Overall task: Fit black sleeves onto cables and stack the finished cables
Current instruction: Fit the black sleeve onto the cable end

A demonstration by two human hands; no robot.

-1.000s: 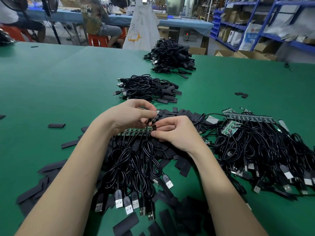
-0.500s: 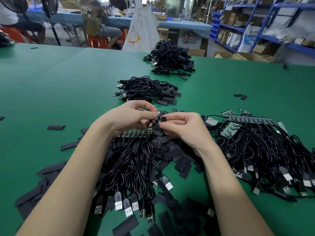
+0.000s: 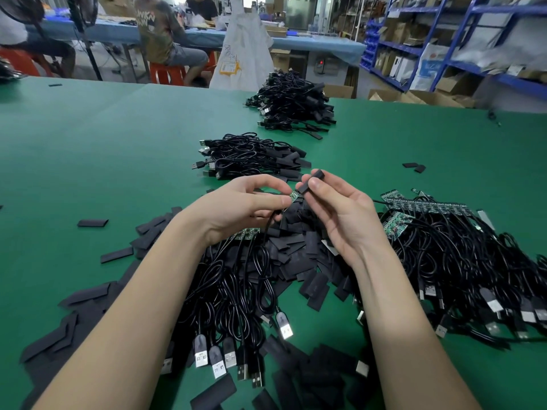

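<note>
**Lin:** Head camera, looking down at the green table (image 3: 88,137). Why are both hands raised off the heap?

**Ode:** To line two parts up. The left hand (image 3: 236,208) pinches a cable (image 3: 268,229) just behind its small green circuit board (image 3: 294,195), thumb and forefinger clamped on it, so the board sticks out toward three o'clock. The right hand (image 3: 343,211) pinches a black sleeve (image 3: 310,180) between thumb and forefinger, the other fingers loosely curled below.

**Lin:** Has the board gone in?

**Ode:** Not that I can tell. The sleeve's lower mouth sits just beside the board tip, tilted up toward one o'clock. I judge this to be the moment before sliding on.

**Lin:** And the heaps?

**Ode:** Laid out for reach, I think. Loose flat sleeves (image 3: 296,255) lie directly beneath the hands and trail toward seven o'clock. Bare cables (image 3: 444,261) with boards showing sit at three o'clock; another bundle (image 3: 233,291) lies at six o'clock, plugs toward the person.

**Lin:** Finished ones?

**Ode:** Two stacks at twelve o'clock, a near stack (image 3: 251,156) and a far stack (image 3: 293,102), well apart from the raw stock, likely to keep them from mixing.
</note>
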